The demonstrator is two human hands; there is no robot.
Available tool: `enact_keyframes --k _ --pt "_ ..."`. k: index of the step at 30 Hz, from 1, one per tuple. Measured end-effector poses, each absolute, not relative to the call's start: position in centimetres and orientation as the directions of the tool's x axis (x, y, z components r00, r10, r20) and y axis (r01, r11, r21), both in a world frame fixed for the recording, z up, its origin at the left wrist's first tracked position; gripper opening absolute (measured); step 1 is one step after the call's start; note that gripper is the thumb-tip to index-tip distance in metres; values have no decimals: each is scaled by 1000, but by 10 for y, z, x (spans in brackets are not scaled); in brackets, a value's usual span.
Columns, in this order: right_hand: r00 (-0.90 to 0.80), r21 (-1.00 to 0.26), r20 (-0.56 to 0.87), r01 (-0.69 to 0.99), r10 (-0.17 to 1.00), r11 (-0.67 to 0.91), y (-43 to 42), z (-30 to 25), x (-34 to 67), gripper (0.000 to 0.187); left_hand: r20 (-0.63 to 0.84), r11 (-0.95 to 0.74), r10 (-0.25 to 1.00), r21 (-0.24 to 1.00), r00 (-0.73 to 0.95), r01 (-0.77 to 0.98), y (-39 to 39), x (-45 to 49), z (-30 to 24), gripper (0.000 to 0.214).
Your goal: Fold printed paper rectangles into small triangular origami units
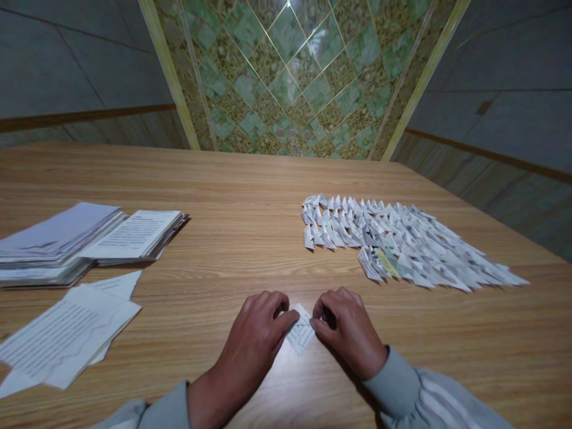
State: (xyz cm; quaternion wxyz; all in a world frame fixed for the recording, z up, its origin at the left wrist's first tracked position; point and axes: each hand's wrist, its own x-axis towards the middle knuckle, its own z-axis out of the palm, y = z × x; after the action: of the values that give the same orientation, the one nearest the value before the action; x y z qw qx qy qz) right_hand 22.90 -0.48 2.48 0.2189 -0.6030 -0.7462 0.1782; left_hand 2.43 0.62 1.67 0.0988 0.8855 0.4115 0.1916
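Observation:
Between my hands is a small folded paper square, turned like a diamond, with printed or written lines on it. My left hand pinches its left corner between thumb and fingers. At the opposite corner, my right hand grips the paper with thumb and curled forefinger. Both hands are low over the wooden table. Beyond my right hand lie several rows of folded paper pieces, pointed and shaped like little boats, packed close together.
On the left lies a thick stack of papers, with a smaller stack of printed sheets against it. Nearer me are loose lined sheets, overlapping. A green and brown diamond-tiled wall rises behind the table.

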Motion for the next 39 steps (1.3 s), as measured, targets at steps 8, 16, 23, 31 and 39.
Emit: enact_keyframes --k 8,16,23,31,39 --pt "-177 -505 132 835 975 220 -7 24 226 9 189 -540 834 468 518 699 13 29 24 6" --pt "-187 -500 168 830 968 246 -8 23 225 9 162 -462 882 485 442 743 20 35 26 7" --pt "-186 -520 164 818 969 245 -11 23 224 8 177 -493 861 521 477 697 17 35 23 2" --pt "-222 -602 126 757 967 252 -12 22 220 12 211 -539 828 554 519 634 10 36 20 8" --pt "-232 -680 266 643 936 353 -12 31 220 13 227 -520 820 679 525 518 10 32 17 16"
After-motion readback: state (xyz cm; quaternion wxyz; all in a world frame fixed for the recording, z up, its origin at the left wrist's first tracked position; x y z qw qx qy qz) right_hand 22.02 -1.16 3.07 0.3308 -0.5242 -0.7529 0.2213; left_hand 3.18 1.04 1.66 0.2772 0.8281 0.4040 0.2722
